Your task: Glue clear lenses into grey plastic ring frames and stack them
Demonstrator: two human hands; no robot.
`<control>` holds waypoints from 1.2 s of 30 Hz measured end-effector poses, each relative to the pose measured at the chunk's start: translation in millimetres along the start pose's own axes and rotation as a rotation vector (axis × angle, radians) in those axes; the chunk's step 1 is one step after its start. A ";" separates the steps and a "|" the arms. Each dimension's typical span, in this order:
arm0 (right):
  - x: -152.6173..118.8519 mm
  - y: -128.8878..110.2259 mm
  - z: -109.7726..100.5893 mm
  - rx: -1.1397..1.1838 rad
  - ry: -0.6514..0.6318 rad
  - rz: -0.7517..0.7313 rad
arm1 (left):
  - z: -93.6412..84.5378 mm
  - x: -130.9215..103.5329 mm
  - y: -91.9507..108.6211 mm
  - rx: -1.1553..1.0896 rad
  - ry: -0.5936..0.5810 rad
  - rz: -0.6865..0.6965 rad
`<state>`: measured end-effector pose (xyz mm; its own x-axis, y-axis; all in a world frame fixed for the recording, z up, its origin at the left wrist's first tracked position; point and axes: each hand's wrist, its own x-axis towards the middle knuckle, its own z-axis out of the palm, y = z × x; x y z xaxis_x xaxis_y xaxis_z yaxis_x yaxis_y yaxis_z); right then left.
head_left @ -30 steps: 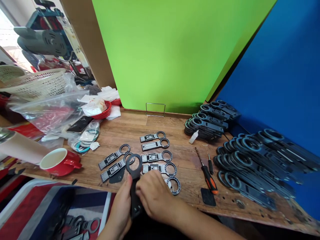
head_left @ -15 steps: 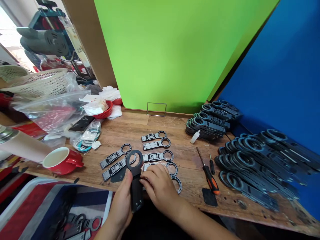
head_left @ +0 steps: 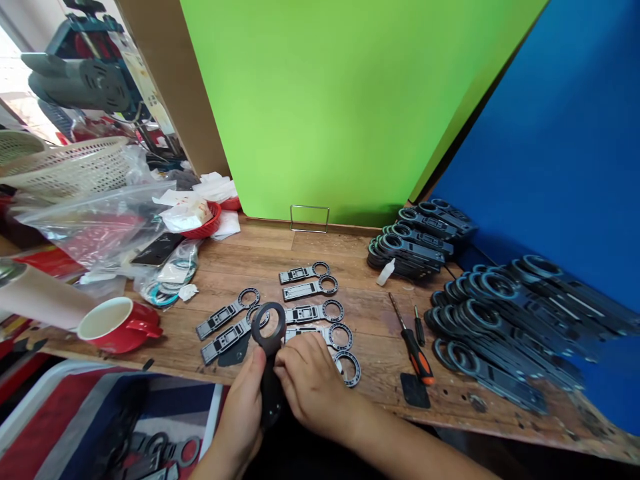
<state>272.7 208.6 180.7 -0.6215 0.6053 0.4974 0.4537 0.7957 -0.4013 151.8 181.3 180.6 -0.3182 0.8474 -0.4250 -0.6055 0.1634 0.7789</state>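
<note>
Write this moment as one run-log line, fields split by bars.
left hand: holds black part | right hand: at its side | bench: grey parts, orange screwdriver, mug

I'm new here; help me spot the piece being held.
Below the green board is a wooden table. At its near edge, the left hand grips a dark, ring-ended piece, the right hand against it. Unlike the paler pieces lying flat beyond, it is held, ring toward the board.
</note>
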 end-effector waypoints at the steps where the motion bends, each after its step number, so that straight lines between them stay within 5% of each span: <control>1: -4.4 -3.7 1.6 0.011 -0.020 -0.048 | 1.6 1.1 4.1 -0.018 0.008 -0.016; 4: -15.4 -10.3 1.8 0.103 -0.029 -0.105 | 5.8 3.3 17.2 -0.078 -0.001 -0.051; 9: -6.5 0.5 -11.6 0.204 0.107 0.106 | 6.3 2.0 16.8 -0.143 -0.103 -0.145; 17: 9.3 8.5 -10.4 0.092 0.148 0.119 | 4.8 -0.7 -0.1 -0.038 -0.098 0.003; 26: -1.3 3.2 -7.9 0.047 0.030 0.099 | 5.3 -5.1 0.0 -0.092 -0.086 -0.146; 32: -31.1 -15.1 10.6 0.124 0.013 -0.118 | 8.0 0.0 14.8 -0.165 -0.100 -0.170; 36: -44.8 -10.1 11.4 0.225 -0.056 -0.071 | -7.0 16.3 21.5 0.018 -0.065 -0.128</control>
<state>288.7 173.2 153.7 -0.6840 0.5406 0.4898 0.2576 0.8072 -0.5312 128.5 195.1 187.2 -0.1911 0.8496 -0.4916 -0.6245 0.2811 0.7287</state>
